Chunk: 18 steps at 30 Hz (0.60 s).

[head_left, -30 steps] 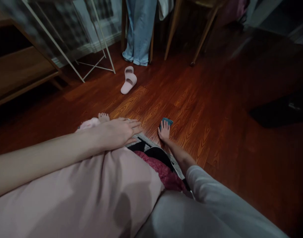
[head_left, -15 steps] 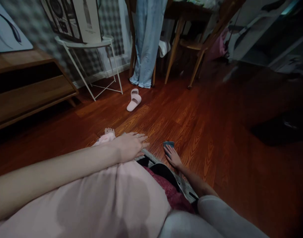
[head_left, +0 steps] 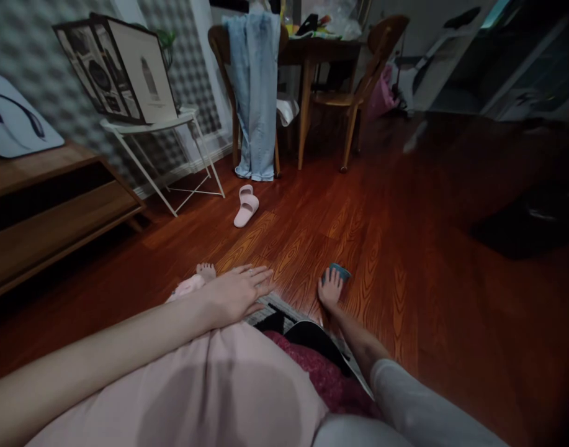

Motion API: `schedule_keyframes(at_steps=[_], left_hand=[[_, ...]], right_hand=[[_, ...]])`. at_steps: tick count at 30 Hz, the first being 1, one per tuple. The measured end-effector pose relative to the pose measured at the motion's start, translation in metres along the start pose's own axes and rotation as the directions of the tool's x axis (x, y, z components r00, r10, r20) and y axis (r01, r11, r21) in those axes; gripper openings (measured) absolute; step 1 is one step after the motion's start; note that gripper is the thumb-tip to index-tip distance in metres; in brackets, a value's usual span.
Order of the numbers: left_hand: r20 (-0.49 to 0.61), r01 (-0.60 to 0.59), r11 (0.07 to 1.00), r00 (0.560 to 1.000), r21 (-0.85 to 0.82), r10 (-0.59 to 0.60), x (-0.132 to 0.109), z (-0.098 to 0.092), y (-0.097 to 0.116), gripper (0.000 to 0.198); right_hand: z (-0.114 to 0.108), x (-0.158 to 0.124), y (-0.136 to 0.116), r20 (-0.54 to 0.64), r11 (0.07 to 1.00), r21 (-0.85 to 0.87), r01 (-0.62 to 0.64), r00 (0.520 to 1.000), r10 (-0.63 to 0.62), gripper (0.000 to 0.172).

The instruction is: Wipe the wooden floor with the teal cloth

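Observation:
My left hand (head_left: 239,292) rests palm down on my bent knee in pink trousers (head_left: 210,385). Its fingers are stretched out, with a ring on one, and it holds nothing. On the wooden floor to the right, my right hand (head_left: 331,287) lies flat with spread fingers on a small blue-green cloth (head_left: 344,271). The fingers press on top of the cloth and cover part of it; its far edge shows beyond the fingertips. My bare foot (head_left: 206,270) stands on the floor past the left hand.
A pink slipper (head_left: 246,208) lies ahead on the floor (head_left: 293,230). Behind it are a white side table (head_left: 149,126) bearing a box, jeans (head_left: 256,93) over a chair, and a dining table (head_left: 307,56). A wooden cabinet (head_left: 56,205) stands left; a patterned mat (head_left: 284,310) lies below my knees.
My right hand has slid the cloth to the right across the floor, and the cloth has turned. The left hand stays on the knee. My view has tilted up, showing more of the chairs and table.

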State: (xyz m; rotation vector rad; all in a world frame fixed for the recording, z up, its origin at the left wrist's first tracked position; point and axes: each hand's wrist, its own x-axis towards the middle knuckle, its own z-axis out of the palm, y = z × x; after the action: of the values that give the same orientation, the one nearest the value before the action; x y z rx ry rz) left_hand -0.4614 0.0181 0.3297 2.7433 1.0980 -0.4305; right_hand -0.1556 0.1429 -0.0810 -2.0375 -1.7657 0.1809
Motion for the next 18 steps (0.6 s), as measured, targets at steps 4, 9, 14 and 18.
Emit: schedule_keyframes(at_steps=[4,9,14,18], left_hand=[[0.006,-0.005,0.999,1.0,0.044,0.005,0.001,-0.003,0.001,0.047],[-0.011,-0.002,1.0,1.0,0.022,0.002,-0.008,0.001,-0.001,0.046],[-0.041,0.023,0.999,0.999,-0.037,-0.024,-0.017,0.011,-0.005,0.045],[-0.028,0.024,0.999,0.999,-0.042,-0.025,-0.017,0.012,-0.007,0.046]], right_hand=[[0.011,-0.02,-0.043,0.166,0.907,0.037,0.419,0.893,-0.419,0.064],[-0.013,-0.038,-0.025,0.345,0.659,0.145,0.738,0.587,-0.733,0.058],[-0.049,-0.027,0.05,0.348,0.729,0.047,0.683,0.673,-0.653,0.057],[-0.045,-0.01,0.072,0.214,0.91,-0.099,0.404,0.901,-0.377,0.06]])
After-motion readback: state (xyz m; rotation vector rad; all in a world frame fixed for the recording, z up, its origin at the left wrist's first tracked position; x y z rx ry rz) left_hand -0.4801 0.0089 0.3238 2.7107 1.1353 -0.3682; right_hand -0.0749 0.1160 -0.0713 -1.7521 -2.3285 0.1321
